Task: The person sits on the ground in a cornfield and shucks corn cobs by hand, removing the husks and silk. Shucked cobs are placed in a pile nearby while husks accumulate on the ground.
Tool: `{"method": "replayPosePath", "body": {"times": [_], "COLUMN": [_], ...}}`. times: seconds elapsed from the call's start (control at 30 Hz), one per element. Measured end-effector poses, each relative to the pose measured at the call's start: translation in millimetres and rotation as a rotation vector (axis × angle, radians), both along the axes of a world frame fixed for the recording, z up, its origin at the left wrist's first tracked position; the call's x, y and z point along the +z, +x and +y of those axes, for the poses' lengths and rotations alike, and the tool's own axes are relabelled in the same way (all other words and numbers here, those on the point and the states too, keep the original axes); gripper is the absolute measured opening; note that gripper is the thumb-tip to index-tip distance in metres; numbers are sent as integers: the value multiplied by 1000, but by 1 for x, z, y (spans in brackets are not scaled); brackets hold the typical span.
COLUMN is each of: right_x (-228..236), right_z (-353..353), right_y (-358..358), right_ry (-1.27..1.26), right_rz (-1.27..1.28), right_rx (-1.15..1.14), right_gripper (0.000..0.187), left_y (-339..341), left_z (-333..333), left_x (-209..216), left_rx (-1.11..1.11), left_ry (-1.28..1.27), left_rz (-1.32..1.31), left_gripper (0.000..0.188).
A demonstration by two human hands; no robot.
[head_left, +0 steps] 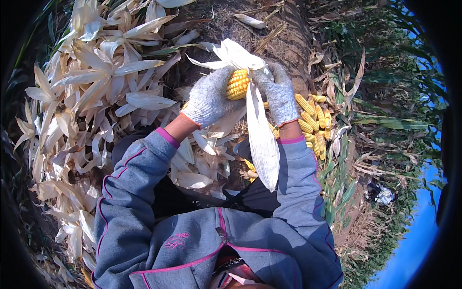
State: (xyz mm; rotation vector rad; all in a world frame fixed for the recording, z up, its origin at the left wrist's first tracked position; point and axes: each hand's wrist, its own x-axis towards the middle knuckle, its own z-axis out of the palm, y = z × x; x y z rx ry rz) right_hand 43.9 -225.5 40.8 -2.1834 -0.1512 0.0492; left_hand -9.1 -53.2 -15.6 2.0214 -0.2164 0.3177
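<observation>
In a pale knitted glove with an orange cuff, my left hand [210, 96] is closed around an ear of corn [238, 85] with bare yellow kernels showing. My right hand [278, 91], gloved the same way, grips the white husk [240, 56] at the ear's far end, close beside the left. One long husk leaf [263, 144] hangs down from between the hands toward my lap. Other husk leaves spread out above the gloves. The right fingertips are partly hidden behind the husk.
A large heap of dry husks [96, 86] covers the ground on the left. Several husked yellow ears [315, 120] are piled just right of my right wrist. A husk-covered ear [250, 21] lies on bare soil [221, 24] ahead. Standing corn plants [394, 91] line the right side.
</observation>
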Motion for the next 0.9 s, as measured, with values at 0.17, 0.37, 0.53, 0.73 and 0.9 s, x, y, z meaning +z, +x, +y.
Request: {"method": "replayPosePath", "body": {"times": [0.17,0.37,0.53,0.73,0.9], "right_x": [-54,-87,-8,91,10], "right_z": [-80,-238,-146,-12,5], "right_y": [36,30,68,9,-26], "right_ry": [617,924,1024,419,-7], "right_rz": [141,-74,-163,5,461], "right_rx": [-584,-1381,-578,447,332], "right_gripper": [33,41,39,32,31], "left_y": [3,19,13,15,16], "left_z": [7,37,24,14,15], "left_x": [4,-1,-6,-3,-4], "left_rx": [103,151,-99,-203,-72], "left_ry": [-225,-1218,-1410,-1522,-1254], "left_rz": [173,466,696,725,594], "left_gripper": [63,24,34,45,50]}}
